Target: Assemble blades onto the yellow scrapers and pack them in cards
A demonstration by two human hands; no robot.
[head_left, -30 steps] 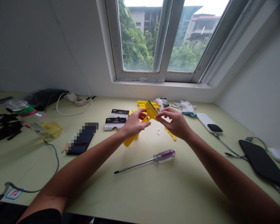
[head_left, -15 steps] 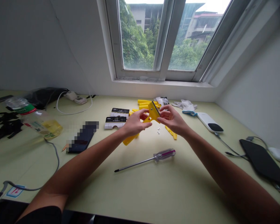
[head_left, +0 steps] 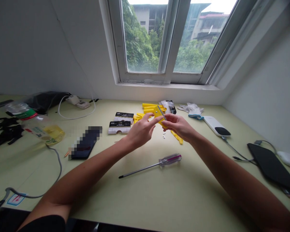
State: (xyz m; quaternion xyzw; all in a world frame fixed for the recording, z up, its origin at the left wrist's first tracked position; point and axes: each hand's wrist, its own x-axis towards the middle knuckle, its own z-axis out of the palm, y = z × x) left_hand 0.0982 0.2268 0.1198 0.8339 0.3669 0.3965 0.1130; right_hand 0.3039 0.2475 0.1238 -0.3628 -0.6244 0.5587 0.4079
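Note:
A yellow scraper (head_left: pixel 157 112) with a metal strip along its head is raised above the desk between my hands. My right hand (head_left: pixel 180 126) pinches the right edge of its head between thumb and fingers. My left hand (head_left: pixel 141 130) has its index finger stretched across the scraper head, while the other fingers curl beside the handle, which is hidden behind that hand. Below lie several small metal nuts (head_left: pixel 163 135) and a yellow plastic piece (head_left: pixel 177 137). A screwdriver (head_left: pixel 151 166) with a clear and purple handle rests nearer to me.
Black-and-white packages (head_left: pixel 119 127) lie left of the hands, with more yellow parts (head_left: pixel 151 108) behind. Gloves (head_left: pixel 190 109), a white device (head_left: pixel 217 126) and a black phone (head_left: pixel 272 166) are at right. At left are a dark phone (head_left: pixel 88 145) and a bottle (head_left: pixel 38 125).
My left hand has turned and shifted; its index finger now extends over the scraper head. The yellow handle, visible below that hand before, is now hidden. My right hand keeps hold of the head.

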